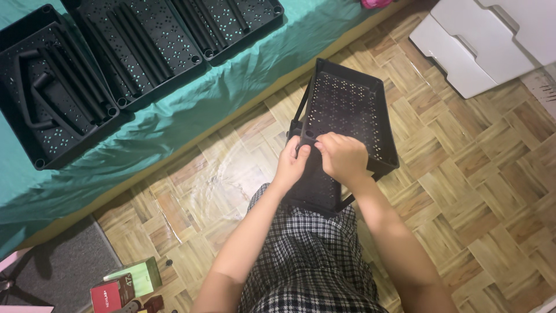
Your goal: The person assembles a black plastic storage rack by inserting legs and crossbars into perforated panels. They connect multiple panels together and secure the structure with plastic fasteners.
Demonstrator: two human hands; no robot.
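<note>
1. Nearest the camera, at 6 o'clock, a black-and-white checked garment [307, 261] covered the person's lap.
2. At 8 o'clock, a green box [139, 276] and a red box [110, 294] lay on the parquet floor [492, 191].
3. At centre, the left hand [291, 164] and right hand [343, 157] each kept a clenched grip on the near rim of a black perforated shelf rack [347, 110] standing on the floor.
4. Farther, from 10 to 12 o'clock, black perforated trays [139, 46] lay on a teal bed sheet [174, 127].
5. At 2 o'clock sat white drawer boxes [486, 40].

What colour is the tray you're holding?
Black, perforated tray, both left hand and right hand on it; head view.
</note>
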